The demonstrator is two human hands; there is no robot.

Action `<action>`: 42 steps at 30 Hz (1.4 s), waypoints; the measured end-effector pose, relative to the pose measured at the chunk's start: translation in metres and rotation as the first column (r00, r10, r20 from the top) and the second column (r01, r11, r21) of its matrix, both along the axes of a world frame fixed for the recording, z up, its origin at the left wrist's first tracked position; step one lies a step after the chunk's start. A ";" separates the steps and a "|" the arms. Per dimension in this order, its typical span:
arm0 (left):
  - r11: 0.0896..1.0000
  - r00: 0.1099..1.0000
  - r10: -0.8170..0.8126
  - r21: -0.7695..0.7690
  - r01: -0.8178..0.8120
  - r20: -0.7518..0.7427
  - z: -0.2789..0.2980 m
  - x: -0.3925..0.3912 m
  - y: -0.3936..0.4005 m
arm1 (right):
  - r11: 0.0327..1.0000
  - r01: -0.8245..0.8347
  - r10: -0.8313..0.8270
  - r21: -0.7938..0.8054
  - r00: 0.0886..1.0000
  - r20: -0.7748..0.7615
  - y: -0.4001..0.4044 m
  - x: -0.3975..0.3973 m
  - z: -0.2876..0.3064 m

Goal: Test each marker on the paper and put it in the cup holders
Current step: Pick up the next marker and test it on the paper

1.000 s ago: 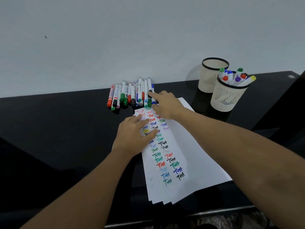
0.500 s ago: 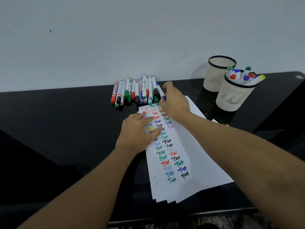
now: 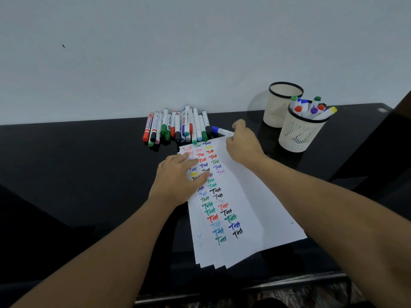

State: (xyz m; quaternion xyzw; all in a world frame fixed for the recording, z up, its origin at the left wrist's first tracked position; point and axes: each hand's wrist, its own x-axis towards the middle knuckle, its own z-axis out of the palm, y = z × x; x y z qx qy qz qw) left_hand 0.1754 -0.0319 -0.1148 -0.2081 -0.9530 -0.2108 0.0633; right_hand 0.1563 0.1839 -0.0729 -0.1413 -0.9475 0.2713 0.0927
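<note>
A stack of white paper point(image 3: 249, 203) lies on the black table, covered with coloured "Test" marks down its left side. My left hand point(image 3: 178, 178) presses flat on the upper left of the paper. My right hand point(image 3: 242, 145) grips a white marker with a blue cap point(image 3: 219, 130) just past the paper's top edge, cap pointing left. A row of several capped markers point(image 3: 178, 127) lies against the wall. Two cream mesh cup holders stand at the right: the near one point(image 3: 300, 134) holds several markers, the far one point(image 3: 278, 107) shows none.
The black glossy table point(image 3: 77, 174) ends at the white wall behind and at a front edge near the bottom of the view. A dark surface rises at the far right point(image 3: 391, 138).
My right hand took the blue-capped marker from the right end of the row and drew it out to the right. My left hand stayed pressed on the paper.
</note>
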 end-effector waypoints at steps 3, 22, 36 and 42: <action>1.000 1.000 -0.003 0.017 0.003 0.002 0.001 0.001 0.000 | 0.996 0.041 -0.049 0.083 0.995 0.092 0.006 0.006 0.005; 0.983 0.978 -0.138 0.097 0.154 -0.156 0.005 0.014 -0.002 | 0.769 -0.357 0.405 0.530 0.914 0.028 0.007 0.069 -0.007; 0.968 0.929 -0.164 0.129 0.217 -0.333 0.001 0.015 -0.003 | 0.722 -0.526 0.500 0.450 0.846 0.186 -0.020 0.058 0.007; 0.970 0.938 -0.177 0.109 0.217 -0.298 0.002 0.014 -0.003 | 0.700 -0.485 0.473 0.524 0.865 0.168 -0.019 0.064 0.007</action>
